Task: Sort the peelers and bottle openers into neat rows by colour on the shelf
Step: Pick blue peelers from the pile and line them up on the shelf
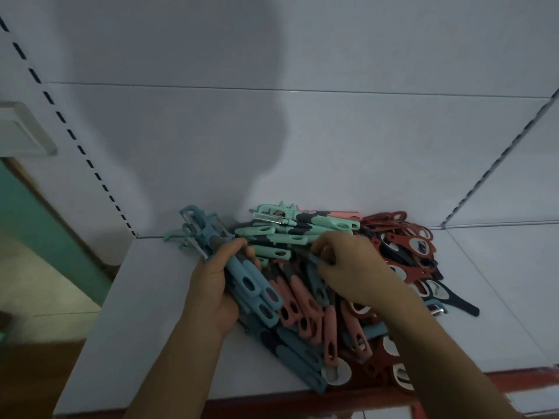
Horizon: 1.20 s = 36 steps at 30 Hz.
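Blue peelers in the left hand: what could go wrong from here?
The left hand grips a bunch of blue peelers with bare blades; one could slip out or nick a finger. The right hand pinches a peeler inside the mixed heap, which reaches the shelf edge; pieces there could fall off.

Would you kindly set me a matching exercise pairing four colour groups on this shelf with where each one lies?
Things:
1. bundle of blue peelers
2. mint peelers
3. pink peelers
4. red bottle openers

Places:
A. to the right of the right hand
B. gripped in the left hand
C. at the back, against the wall
D. in the middle, towards the front edge of the shelf

Pairs: 1-B, 2-C, 3-D, 4-A
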### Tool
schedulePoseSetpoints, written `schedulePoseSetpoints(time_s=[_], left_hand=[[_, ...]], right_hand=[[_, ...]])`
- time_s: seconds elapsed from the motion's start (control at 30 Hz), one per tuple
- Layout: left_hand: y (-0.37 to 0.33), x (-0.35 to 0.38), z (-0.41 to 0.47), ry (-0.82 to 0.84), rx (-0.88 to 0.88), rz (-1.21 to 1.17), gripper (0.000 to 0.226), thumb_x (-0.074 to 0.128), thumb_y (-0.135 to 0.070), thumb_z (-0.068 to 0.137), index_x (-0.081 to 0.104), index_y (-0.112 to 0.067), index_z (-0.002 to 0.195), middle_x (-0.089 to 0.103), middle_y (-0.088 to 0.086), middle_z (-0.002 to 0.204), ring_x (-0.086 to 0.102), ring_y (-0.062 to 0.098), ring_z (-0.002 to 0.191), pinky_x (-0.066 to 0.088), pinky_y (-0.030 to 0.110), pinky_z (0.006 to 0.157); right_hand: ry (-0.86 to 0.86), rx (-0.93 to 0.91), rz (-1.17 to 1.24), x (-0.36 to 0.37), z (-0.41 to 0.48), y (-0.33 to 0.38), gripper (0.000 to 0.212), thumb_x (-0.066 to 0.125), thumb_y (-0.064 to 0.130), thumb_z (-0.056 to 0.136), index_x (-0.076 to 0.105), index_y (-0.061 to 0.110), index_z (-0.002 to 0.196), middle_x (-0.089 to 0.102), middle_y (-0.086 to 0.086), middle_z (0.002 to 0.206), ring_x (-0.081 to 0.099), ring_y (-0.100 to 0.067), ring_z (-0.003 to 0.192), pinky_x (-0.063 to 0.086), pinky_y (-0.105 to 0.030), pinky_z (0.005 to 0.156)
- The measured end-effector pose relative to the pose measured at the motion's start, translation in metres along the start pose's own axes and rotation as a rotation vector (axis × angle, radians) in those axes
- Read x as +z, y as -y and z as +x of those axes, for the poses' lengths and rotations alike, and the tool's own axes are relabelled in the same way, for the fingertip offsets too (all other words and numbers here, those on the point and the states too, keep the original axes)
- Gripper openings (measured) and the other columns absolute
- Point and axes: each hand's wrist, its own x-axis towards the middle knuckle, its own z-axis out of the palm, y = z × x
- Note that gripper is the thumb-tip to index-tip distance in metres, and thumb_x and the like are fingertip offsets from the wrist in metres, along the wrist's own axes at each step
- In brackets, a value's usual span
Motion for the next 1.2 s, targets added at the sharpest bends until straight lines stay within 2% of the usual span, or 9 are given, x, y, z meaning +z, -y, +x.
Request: schedulePoseSetpoints(time_s=[0.1,0.3,0.47,0.6,0.73,0.83,0.9,0.97,1.2], left_hand=[[0.001,0.004,-0.003,0.033,-0.015,-0.028,0.017,0.073,-0.019,0.074,0.066,-0.011,0.085,0.067,0.005,0.073,0.063,0.016,0.059,0.060,0.028,0.058],[0.005,0.021,-0.008,0.089,-0.068,-0.090,0.018,0.072,-0.028,0.079,0.063,-0.012,0.078,0.065,0.005,0.073,0.060,0.018,0.061,0.061,0.030,0.060],[0.010,0.025,-0.008,0.162,-0.016,-0.148,0.055,0.081,-0.045,0.078,0.070,-0.008,0.116,0.071,0.014,0.112,0.069,0.028,0.100,0.058,0.043,0.092],[0.003,0.013,-0.007,-0.051,0.184,-0.030,0.022,0.076,-0.024,0.083,0.067,-0.006,0.092,0.069,0.012,0.084,0.068,0.025,0.072,0.059,0.033,0.062],[-0.014,-0.014,-0.014,-0.180,0.286,-0.033,0.008,0.070,-0.007,0.090,0.063,-0.005,0.093,0.068,0.009,0.073,0.064,0.019,0.063,0.058,0.030,0.057],[-0.021,-0.035,-0.019,-0.197,0.277,-0.017,0.009,0.069,-0.008,0.091,0.064,-0.005,0.097,0.069,0.009,0.077,0.064,0.020,0.067,0.059,0.031,0.062],[-0.020,-0.048,-0.022,-0.212,0.267,0.004,0.007,0.069,-0.010,0.091,0.064,-0.006,0.093,0.069,0.008,0.078,0.064,0.020,0.067,0.058,0.031,0.062],[-0.016,-0.055,-0.026,-0.234,0.253,-0.002,0.006,0.068,-0.011,0.091,0.064,-0.007,0.089,0.068,0.008,0.078,0.064,0.020,0.067,0.059,0.031,0.063],[-0.003,-0.069,-0.042,-0.275,0.245,-0.094,0.006,0.070,-0.010,0.090,0.066,-0.007,0.094,0.070,0.007,0.077,0.069,0.016,0.070,0.062,0.030,0.067]], right_hand=[[-0.260,-0.083,0.021,-0.014,-0.001,0.005,0.017,0.061,0.010,0.095,0.075,0.014,0.105,0.074,0.002,0.096,0.059,-0.003,0.072,0.041,-0.003,0.066],[-0.754,-0.299,0.274,-0.051,-0.002,0.032,0.007,0.067,0.015,0.097,0.073,0.017,0.097,0.068,0.014,0.082,0.061,-0.006,0.073,0.048,-0.013,0.065],[-0.446,-0.362,0.475,-0.011,-0.015,0.052,0.015,0.071,0.013,0.093,0.076,0.020,0.105,0.074,0.015,0.100,0.068,0.001,0.092,0.056,-0.018,0.083],[-0.328,-0.442,0.370,0.024,-0.024,0.055,0.020,0.072,0.013,0.091,0.078,0.020,0.108,0.074,0.014,0.104,0.065,-0.002,0.095,0.049,-0.009,0.083],[-0.097,-0.398,0.219,0.018,-0.033,0.055,0.004,0.069,0.022,0.094,0.073,0.023,0.094,0.070,0.011,0.081,0.063,-0.005,0.073,0.049,-0.017,0.065],[0.209,-0.340,-0.276,0.021,-0.041,0.064,0.042,0.064,0.048,0.095,0.058,0.023,0.128,0.068,0.000,0.111,0.065,-0.018,0.097,0.057,-0.035,0.080],[0.261,-0.276,-0.587,0.034,-0.048,0.070,0.078,0.064,0.064,0.088,0.039,0.019,0.146,0.059,-0.005,0.127,0.058,-0.027,0.116,0.051,-0.039,0.089],[0.244,-0.234,-0.678,0.049,-0.051,0.071,0.089,0.071,0.070,0.078,0.044,0.014,0.142,0.055,-0.007,0.132,0.059,-0.027,0.115,0.052,-0.040,0.089],[0.115,-0.322,-0.606,0.061,-0.056,0.056,0.042,0.056,0.031,0.096,0.051,0.011,0.133,0.052,-0.012,0.132,0.063,-0.027,0.105,0.053,-0.036,0.076]])
